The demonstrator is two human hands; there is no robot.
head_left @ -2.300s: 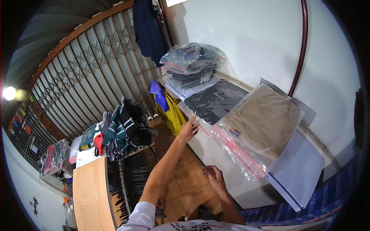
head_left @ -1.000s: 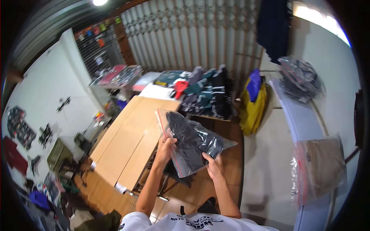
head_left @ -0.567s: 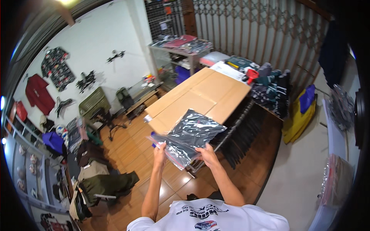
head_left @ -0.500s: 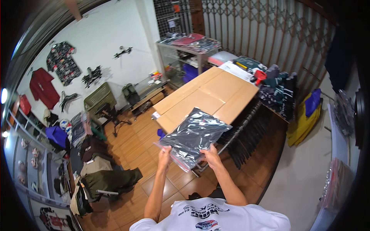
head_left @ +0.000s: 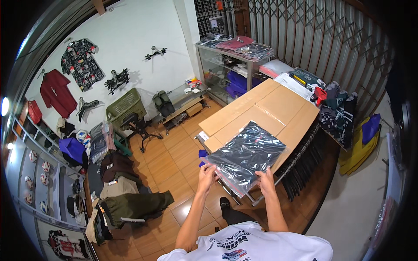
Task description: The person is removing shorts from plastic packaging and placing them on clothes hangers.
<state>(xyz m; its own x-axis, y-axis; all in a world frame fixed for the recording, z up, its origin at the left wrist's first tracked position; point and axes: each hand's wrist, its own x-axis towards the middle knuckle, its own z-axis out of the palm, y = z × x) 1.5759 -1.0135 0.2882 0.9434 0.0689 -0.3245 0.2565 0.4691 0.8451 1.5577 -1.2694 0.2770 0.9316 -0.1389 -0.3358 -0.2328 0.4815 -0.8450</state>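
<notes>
Through the head view I have both hands on one clear plastic bag [head_left: 248, 157] with a folded dark garment [head_left: 257, 142] inside; my left grip [head_left: 207, 176] pinches its near left corner, beside the red seal strip [head_left: 228, 184], while my right grip [head_left: 266, 181] clasps the near right side, thumb on top, fingers mostly hidden; the bag's far part overlaps the cardboard-topped desk [head_left: 285, 106], though I cannot tell whether it touches or hovers just above; the film looks slick and creased, so I judge that a loose pinch could let a corner slide free and the garment slump toward the other side; I cannot see whether the seal is closed, and if it is not, a near-side tilt could spill the garment out; the near desk edge, with black hangers [head_left: 298, 178] hanging below, could snag or tear the film if the bag is dragged low.
</notes>
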